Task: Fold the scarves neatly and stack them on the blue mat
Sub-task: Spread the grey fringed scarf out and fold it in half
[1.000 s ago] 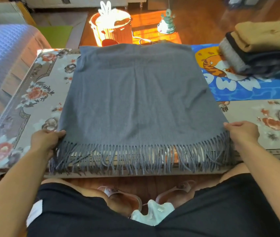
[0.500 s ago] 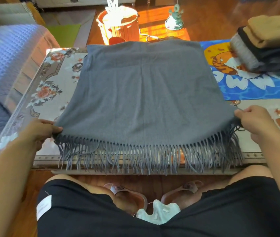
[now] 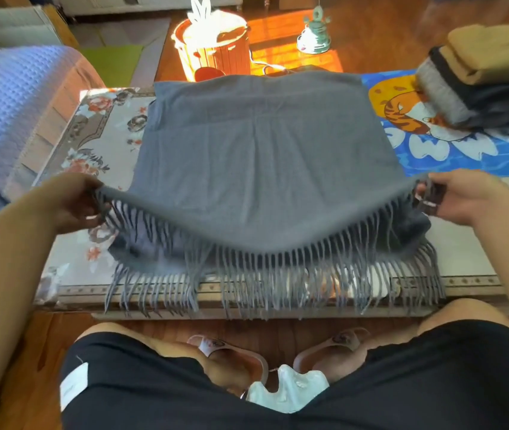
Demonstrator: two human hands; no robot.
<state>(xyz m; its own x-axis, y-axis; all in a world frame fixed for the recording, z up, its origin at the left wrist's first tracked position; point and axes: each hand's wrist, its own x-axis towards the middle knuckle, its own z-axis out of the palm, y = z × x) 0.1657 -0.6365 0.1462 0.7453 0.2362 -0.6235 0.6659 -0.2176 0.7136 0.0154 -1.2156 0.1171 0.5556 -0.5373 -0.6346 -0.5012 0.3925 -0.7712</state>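
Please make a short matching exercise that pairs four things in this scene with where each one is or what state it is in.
Things:
1. grey scarf
2. stack of folded scarves
3. left hand
4. orange bin

Places or states:
A. on the floor beyond the table
B. near fringed edge lifted off the table
C. resting on the blue mat
D. pinching the scarf's near left corner

Pairs: 1-B, 2-C, 3-D, 4-A
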